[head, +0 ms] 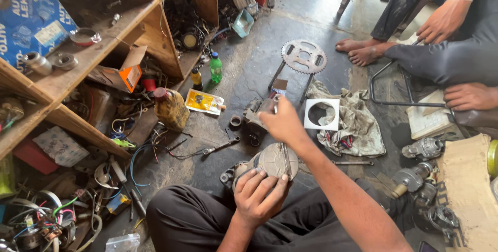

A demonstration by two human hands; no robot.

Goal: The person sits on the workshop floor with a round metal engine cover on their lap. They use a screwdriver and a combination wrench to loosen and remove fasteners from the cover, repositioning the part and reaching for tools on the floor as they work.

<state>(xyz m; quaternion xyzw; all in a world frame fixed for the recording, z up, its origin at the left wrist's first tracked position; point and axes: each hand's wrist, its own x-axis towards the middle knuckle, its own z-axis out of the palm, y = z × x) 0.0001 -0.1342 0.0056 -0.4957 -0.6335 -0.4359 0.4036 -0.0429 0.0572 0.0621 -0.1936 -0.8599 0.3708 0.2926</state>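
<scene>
**Round metal motor part gripped over workshop floor**

A round, grey metal motor part (270, 162), domed w/ a dull worn surface and a darker housing showing at its left, is held in front of the seated person's lap, just above the concrete floor (259, 60). The left hand (258, 196) is clamped on its near edge, fingers curled and pressed against the rim. The right hand (281, 123) is stretched beyond it, fingers pinched together on a thin metal tool (286, 159) whose shaft is laid across the part's top; the tip can't be made out.

Just past the right hand a small dark motor (252, 119) is seen on the floor, w/ a wrench (221, 146) nearby at left. A toothed sprocket (303, 56) is perched on a metal stand farther back. A dirty rag (358, 122) is spread at right, a white square card w/ a round cutout (321, 114) laid on it. An amber oil bottle (171, 108) and a green bottle (215, 67) are stood by the wooden shelves (104, 39). Another person's hand (442, 22) and bare feet (363, 49) are seen at upper right.
</scene>
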